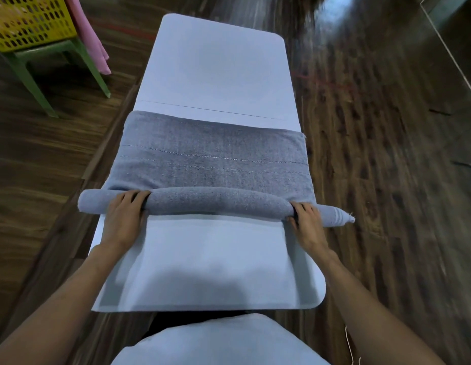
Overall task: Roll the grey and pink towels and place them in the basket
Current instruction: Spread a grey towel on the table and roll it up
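Your left hand (123, 209) and right hand (306, 219) both curl over the rolled part of the one grey towel (210, 159), fingers wrapped on the roll near each end. The roll's long axis runs left to right across the white table (216, 67), its ends overhanging both long edges. Beyond it, the unrolled remainder lies flat, stretching away from you. Far left, one yellow basket (31, 22) sits on a green stool (71, 52); you cannot tell its contents. One pink towel (93, 40) hangs beside it.
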A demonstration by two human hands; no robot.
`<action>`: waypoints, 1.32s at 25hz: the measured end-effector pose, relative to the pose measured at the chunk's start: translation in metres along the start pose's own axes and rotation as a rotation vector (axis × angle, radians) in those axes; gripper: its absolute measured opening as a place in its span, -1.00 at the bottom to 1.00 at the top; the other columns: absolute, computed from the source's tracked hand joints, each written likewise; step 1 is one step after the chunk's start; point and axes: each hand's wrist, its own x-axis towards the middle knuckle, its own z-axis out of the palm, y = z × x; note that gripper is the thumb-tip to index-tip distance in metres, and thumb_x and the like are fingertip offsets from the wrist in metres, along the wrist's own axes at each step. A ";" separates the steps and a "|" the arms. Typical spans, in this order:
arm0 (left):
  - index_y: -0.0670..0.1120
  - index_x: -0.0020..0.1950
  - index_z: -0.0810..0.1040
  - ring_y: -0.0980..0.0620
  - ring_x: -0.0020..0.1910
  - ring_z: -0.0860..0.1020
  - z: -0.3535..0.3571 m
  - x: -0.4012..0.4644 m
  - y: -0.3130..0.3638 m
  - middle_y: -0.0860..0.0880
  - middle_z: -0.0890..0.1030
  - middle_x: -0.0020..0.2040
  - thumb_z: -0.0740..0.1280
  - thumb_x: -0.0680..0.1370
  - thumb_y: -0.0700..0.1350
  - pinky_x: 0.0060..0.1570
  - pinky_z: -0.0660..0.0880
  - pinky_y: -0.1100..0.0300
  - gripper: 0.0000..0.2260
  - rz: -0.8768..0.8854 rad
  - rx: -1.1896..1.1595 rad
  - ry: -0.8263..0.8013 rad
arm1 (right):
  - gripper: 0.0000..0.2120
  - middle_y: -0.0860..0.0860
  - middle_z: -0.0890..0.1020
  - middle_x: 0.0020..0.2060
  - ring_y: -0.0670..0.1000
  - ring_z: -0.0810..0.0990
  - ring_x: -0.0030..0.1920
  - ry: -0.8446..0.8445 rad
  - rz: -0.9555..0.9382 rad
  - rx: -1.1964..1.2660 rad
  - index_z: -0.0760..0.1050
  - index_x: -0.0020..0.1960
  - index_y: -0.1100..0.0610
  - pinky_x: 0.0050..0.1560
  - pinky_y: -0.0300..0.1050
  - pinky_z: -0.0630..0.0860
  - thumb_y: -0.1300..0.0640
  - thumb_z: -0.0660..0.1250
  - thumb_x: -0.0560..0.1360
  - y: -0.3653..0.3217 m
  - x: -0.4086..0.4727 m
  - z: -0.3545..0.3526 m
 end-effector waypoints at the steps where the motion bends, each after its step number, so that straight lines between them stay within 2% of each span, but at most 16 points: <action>1: -0.19 0.25 0.52 -0.27 0.09 0.52 -0.003 -0.007 0.002 -0.23 0.58 0.17 0.37 0.46 -0.32 0.10 0.49 -0.22 -0.65 0.010 -0.009 0.011 | -0.69 0.14 0.59 0.11 0.18 0.49 0.09 -0.016 -0.013 0.000 0.50 0.25 0.18 0.14 0.13 0.43 0.22 0.35 0.52 0.000 -0.008 -0.001; 3: -0.20 0.22 0.55 -0.27 0.05 0.55 -0.006 -0.023 -0.001 -0.23 0.60 0.13 0.37 0.46 -0.34 0.08 0.51 -0.20 -0.68 0.010 -0.028 -0.004 | -0.70 0.12 0.59 0.11 0.16 0.49 0.09 -0.064 -0.042 0.013 0.49 0.27 0.17 0.14 0.10 0.43 0.21 0.33 0.54 0.008 -0.026 -0.003; 6: -0.13 0.22 0.57 -0.20 0.01 0.57 -0.012 -0.026 -0.023 -0.16 0.63 0.08 0.33 0.50 -0.26 0.04 0.51 -0.13 -0.71 0.086 -0.027 -0.177 | -0.68 0.10 0.59 0.13 0.13 0.51 0.12 -0.225 -0.061 0.032 0.47 0.29 0.15 0.18 0.02 0.42 0.16 0.32 0.56 0.017 -0.034 -0.014; 8: -0.13 0.21 0.58 -0.22 0.03 0.58 -0.010 -0.007 -0.034 -0.17 0.64 0.08 0.34 0.50 -0.26 0.04 0.49 -0.11 -0.72 0.078 -0.068 -0.294 | -0.66 0.13 0.54 0.15 0.12 0.50 0.15 -0.262 0.031 0.139 0.47 0.28 0.17 0.23 -0.02 0.41 0.21 0.37 0.52 0.015 -0.019 -0.018; 9: -0.18 0.20 0.57 -0.24 0.05 0.57 -0.011 0.005 -0.034 -0.19 0.63 0.09 0.36 0.49 -0.29 0.07 0.47 -0.08 -0.72 0.025 -0.114 -0.319 | -0.66 0.12 0.50 0.14 0.11 0.48 0.14 -0.207 0.110 0.220 0.48 0.25 0.17 0.24 -0.03 0.40 0.25 0.41 0.49 0.009 -0.011 -0.021; 11: -0.22 0.15 0.58 -0.28 0.05 0.54 -0.013 0.023 -0.029 -0.25 0.60 0.07 0.41 0.46 -0.31 0.05 0.43 -0.06 -0.74 -0.072 -0.151 -0.220 | -0.75 0.08 0.44 0.09 0.10 0.45 0.09 -0.003 0.229 0.274 0.53 0.11 0.11 0.20 0.06 0.43 0.26 0.45 0.46 -0.007 -0.003 -0.024; 13: -0.16 0.06 0.61 -0.29 -0.02 0.50 -0.016 0.017 -0.021 -0.22 0.55 0.00 0.43 0.47 -0.23 -0.03 0.43 -0.10 -0.83 -0.055 -0.011 -0.014 | -0.86 0.05 0.50 0.06 0.15 0.45 0.11 0.183 0.208 0.050 0.57 0.04 0.06 0.13 0.16 0.39 0.18 0.43 0.48 -0.020 -0.011 -0.019; 15: -0.17 0.13 0.59 -0.27 0.02 0.47 -0.011 -0.007 -0.012 -0.21 0.52 0.06 0.36 0.53 -0.19 0.00 0.46 -0.15 -0.81 -0.004 0.046 0.090 | -0.79 0.04 0.55 0.11 0.15 0.48 0.16 0.226 0.142 -0.132 0.57 0.14 0.04 0.14 0.17 0.32 0.07 0.40 0.51 -0.023 -0.030 -0.007; 17: -0.22 0.32 0.47 -0.27 0.18 0.42 -0.003 -0.031 -0.004 -0.23 0.47 0.23 0.35 0.53 -0.17 0.17 0.42 -0.18 -0.64 0.040 0.069 0.058 | -0.55 0.05 0.50 0.26 0.12 0.44 0.28 0.156 0.085 -0.150 0.45 0.33 0.07 0.21 0.17 0.37 -0.02 0.42 0.49 -0.018 -0.044 0.006; 19: -0.23 0.40 0.37 -0.28 0.28 0.37 0.004 -0.032 -0.010 -0.25 0.42 0.31 0.37 0.51 -0.16 0.30 0.32 -0.20 -0.51 0.087 0.103 0.000 | -0.43 0.07 0.44 0.33 0.14 0.38 0.36 0.083 0.030 -0.152 0.35 0.42 0.10 0.29 0.18 0.38 -0.04 0.42 0.49 -0.009 -0.039 0.012; 21: -0.23 0.37 0.40 -0.29 0.24 0.40 0.001 -0.011 -0.014 -0.26 0.46 0.28 0.27 0.51 -0.13 0.30 0.31 -0.20 -0.55 0.075 0.083 -0.042 | -0.47 0.12 0.47 0.31 0.20 0.39 0.35 0.041 0.048 -0.124 0.37 0.41 0.14 0.34 0.27 0.33 0.04 0.40 0.50 -0.003 -0.021 0.012; 23: -0.23 0.29 0.49 -0.28 0.14 0.47 -0.006 0.010 -0.012 -0.25 0.54 0.20 0.20 0.47 -0.11 0.18 0.40 -0.19 -0.57 0.037 0.052 -0.069 | -0.56 0.13 0.52 0.25 0.21 0.45 0.28 0.033 0.093 -0.065 0.43 0.36 0.15 0.33 0.32 0.32 0.08 0.37 0.51 -0.004 -0.006 0.010; 27: -0.21 0.23 0.54 -0.26 0.04 0.52 -0.007 0.007 -0.021 -0.23 0.60 0.11 0.26 0.50 -0.18 0.08 0.45 -0.16 -0.68 0.048 0.015 -0.169 | -0.65 0.14 0.61 0.07 0.19 0.55 0.06 0.032 0.037 0.026 0.52 0.23 0.18 0.10 0.23 0.47 0.08 0.26 0.50 0.001 -0.008 0.004; 30: -0.18 0.25 0.55 -0.24 0.10 0.53 -0.011 0.005 -0.039 -0.23 0.59 0.15 0.33 0.51 -0.31 0.15 0.42 -0.08 -0.69 0.069 -0.040 -0.386 | -0.69 0.13 0.61 0.09 0.18 0.54 0.09 -0.187 0.009 0.014 0.50 0.26 0.15 0.13 0.16 0.47 0.10 0.28 0.55 0.016 -0.014 -0.005; 33: -0.16 0.32 0.51 -0.14 0.19 0.52 -0.022 0.030 -0.040 -0.14 0.57 0.23 0.32 0.54 -0.28 0.20 0.39 0.06 -0.66 0.023 -0.093 -0.603 | -0.69 0.06 0.62 0.08 0.08 0.56 0.09 -0.421 0.084 0.171 0.50 0.24 0.12 0.17 0.05 0.48 0.06 0.30 0.53 0.021 0.011 -0.023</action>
